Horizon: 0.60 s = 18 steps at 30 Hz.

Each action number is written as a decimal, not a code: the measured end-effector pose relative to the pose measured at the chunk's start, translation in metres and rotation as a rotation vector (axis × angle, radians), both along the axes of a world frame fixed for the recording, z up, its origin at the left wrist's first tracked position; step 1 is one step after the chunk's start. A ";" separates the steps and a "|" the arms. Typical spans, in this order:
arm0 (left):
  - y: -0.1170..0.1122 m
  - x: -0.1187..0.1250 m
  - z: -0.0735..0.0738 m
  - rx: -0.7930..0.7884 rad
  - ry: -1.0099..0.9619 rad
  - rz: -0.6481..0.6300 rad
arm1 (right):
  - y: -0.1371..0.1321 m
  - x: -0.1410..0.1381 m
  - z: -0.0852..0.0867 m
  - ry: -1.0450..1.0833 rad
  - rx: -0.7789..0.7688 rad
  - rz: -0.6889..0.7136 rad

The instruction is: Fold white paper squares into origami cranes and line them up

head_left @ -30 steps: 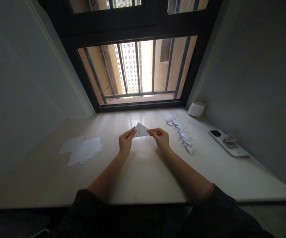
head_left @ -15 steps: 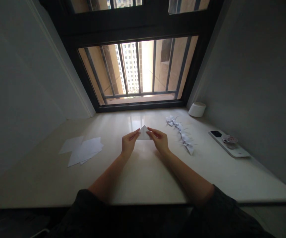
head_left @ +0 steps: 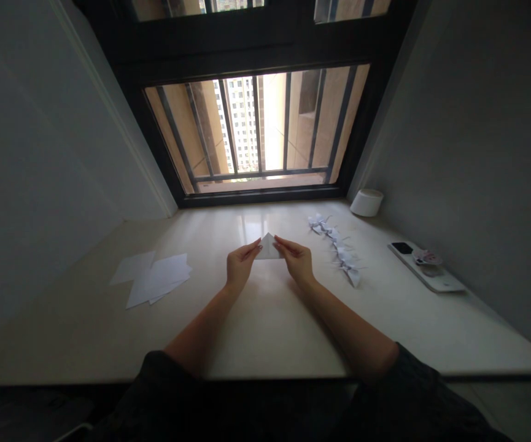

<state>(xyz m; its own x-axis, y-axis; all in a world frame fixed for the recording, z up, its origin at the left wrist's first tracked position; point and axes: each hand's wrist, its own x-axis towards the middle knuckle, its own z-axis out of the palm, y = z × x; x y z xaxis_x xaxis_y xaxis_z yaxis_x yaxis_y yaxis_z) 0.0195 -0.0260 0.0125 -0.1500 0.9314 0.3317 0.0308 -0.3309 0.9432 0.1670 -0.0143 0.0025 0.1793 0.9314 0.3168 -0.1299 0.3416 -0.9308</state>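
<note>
"Two pinches, by my left hand (head_left: 241,264) and my right hand (head_left: 299,258), hold a folded paper triangle (head_left: 268,248) at the middle of my clock, tip toward twelve."

"Why grip both slanting sides?"

"Probably to hold it even. Whether it touches the surface (head_left: 256,337), I can't tell."

"And around it?"

"Loose white sheets (head_left: 160,280) overlap at nine o'clock; a row of small folded paper pieces (head_left: 340,247) runs at three, both likely set aside so neither gets in the way. Past that row lies a phone (head_left: 435,279)."

"Where's room to move?"

"Mostly toward six, I'd judge: the surface stretches between my forearms (head_left: 348,322) to its near edge. At twelve, the window frame (head_left: 265,198) bounds it."
</note>
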 end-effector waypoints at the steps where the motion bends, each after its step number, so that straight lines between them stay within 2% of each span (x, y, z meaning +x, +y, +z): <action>1: 0.000 0.000 0.000 -0.001 0.009 -0.009 | 0.000 0.000 0.000 0.002 0.005 0.007; 5: 0.000 -0.002 0.002 -0.041 0.050 -0.011 | 0.001 0.002 -0.001 -0.023 0.015 0.055; 11: 0.001 -0.005 0.007 -0.065 0.063 0.041 | -0.005 0.002 0.001 -0.170 0.075 0.116; 18: 0.004 -0.008 0.003 -0.070 0.074 0.024 | -0.006 0.001 0.003 -0.203 0.069 0.113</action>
<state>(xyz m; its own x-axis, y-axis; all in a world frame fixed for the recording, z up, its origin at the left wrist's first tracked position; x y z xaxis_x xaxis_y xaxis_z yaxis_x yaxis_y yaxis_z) 0.0118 -0.0221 0.0158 -0.1495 0.9491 0.2771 0.1085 -0.2628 0.9587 0.1681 -0.0207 0.0051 0.0012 0.9168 0.3994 0.0163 0.3994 -0.9166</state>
